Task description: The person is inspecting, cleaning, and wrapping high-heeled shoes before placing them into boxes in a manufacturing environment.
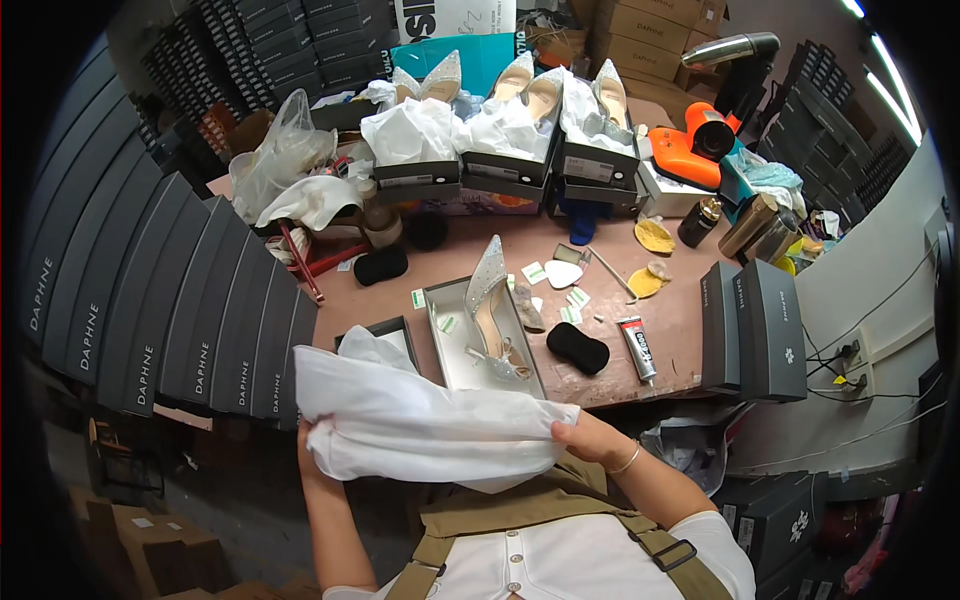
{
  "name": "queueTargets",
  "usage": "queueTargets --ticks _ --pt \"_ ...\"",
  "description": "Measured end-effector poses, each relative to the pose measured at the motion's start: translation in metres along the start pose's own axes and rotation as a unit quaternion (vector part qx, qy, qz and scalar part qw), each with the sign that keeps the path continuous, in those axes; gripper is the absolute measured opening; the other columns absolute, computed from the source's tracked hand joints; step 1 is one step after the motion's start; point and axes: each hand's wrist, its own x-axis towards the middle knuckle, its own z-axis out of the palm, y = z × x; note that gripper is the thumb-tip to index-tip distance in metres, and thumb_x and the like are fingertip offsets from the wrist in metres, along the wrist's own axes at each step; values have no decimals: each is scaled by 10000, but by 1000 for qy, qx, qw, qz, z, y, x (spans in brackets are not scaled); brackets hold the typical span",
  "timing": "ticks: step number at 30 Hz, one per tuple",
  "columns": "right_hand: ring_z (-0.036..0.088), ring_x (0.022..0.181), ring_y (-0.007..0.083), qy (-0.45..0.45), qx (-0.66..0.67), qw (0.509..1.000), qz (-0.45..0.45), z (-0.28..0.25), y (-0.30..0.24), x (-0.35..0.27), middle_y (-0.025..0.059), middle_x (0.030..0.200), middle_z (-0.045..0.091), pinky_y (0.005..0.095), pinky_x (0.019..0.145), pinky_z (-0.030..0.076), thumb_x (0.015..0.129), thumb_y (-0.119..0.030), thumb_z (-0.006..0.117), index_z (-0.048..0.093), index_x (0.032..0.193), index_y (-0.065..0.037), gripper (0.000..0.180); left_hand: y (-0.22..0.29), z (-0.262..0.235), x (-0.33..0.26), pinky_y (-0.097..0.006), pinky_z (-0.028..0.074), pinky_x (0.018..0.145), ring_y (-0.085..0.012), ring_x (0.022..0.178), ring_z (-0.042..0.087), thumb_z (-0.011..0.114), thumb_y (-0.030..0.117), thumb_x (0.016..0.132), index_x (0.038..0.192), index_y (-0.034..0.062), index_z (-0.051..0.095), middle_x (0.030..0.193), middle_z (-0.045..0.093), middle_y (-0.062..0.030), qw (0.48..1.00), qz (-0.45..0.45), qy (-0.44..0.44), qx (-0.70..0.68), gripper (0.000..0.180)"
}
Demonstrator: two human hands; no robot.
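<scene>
A sheet of white wrapping tissue (430,425) stretches between my hands, creased and bunched, above the table's near edge. My left hand (310,445) grips its left end, with most of the fingers hidden behind the tissue. At the right end, my right hand (595,440) pinches the edge between thumb and fingers. Just beyond the tissue lies an open grey shoe box (447,350). A glittery pointed high-heeled shoe (487,290) rests in it, toe away from me. Left of this box is a dark tray-like box part (408,338), partly covered by the tissue.
Tall stacks of dark shoe boxes (150,310) line the left; two more boxes (765,330) stand right. Several open boxes with shoes and tissue (420,130) sit at the back. A glue tube (637,350), black sponge (578,348) and orange heat tool (690,150) lie on the right side.
</scene>
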Motion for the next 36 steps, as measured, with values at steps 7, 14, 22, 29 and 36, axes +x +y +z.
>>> queueTargets --ticks 7,14,22,29,36 --pt "559 1095 243 20 22 997 -70 -5 -35 -39 130 1042 623 362 959 404 857 -239 609 592 779 3 254 41 4 77 -411 528 831 -285 1067 575 516 274 897 1165 -30 557 1143 578 -164 882 354 304 63 407" --pt "599 1034 264 246 -289 894 -237 -4 -69 -55 143 965 642 354 890 450 806 -59 626 536 696 6 156 -81 132 51 -535 326 1025 -336 1122 513 663 187 705 1075 -9 602 1132 575 -166 477 -39 -484 732 423" --pt "580 1066 312 208 -343 858 -321 32 -46 -31 138 1012 617 376 876 462 731 -68 712 507 665 -11 223 -96 143 55 -440 391 999 -311 1196 483 507 511 873 1355 20 377 1316 471 -175 971 -155 -175 -49 701" --pt "604 946 313 84 -481 826 -280 44 -71 40 150 1024 619 370 820 478 772 -202 696 610 1039 -28 330 -102 138 12 -422 502 799 -263 960 589 299 730 861 1256 92 464 1149 569 -127 940 -199 -2 -278 769" --pt "574 821 315 98 -532 778 -319 51 -30 107 138 879 576 376 741 472 743 -102 687 594 856 -26 165 -109 157 -15 -375 267 1093 -227 1305 360 277 597 951 1397 65 306 1403 391 -98 967 -151 77 -191 695"
